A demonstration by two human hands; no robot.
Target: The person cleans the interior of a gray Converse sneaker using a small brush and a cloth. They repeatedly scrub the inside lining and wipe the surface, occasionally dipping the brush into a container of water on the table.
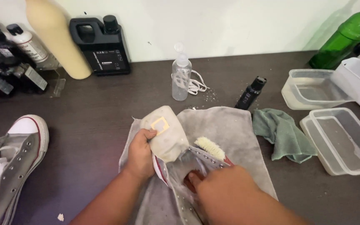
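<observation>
Gripping the shoe (169,137) in the left hand (140,152), right hand (226,189) clutching a brush (210,148).
Short, light strokes would suit; the towel (238,125) lies under the shoe.

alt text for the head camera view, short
A left hand steadies a grey sneaker sole-up on a grey towel while the right hand holds a pale-bristled brush against it. A second sneaker lies at left.
</observation>
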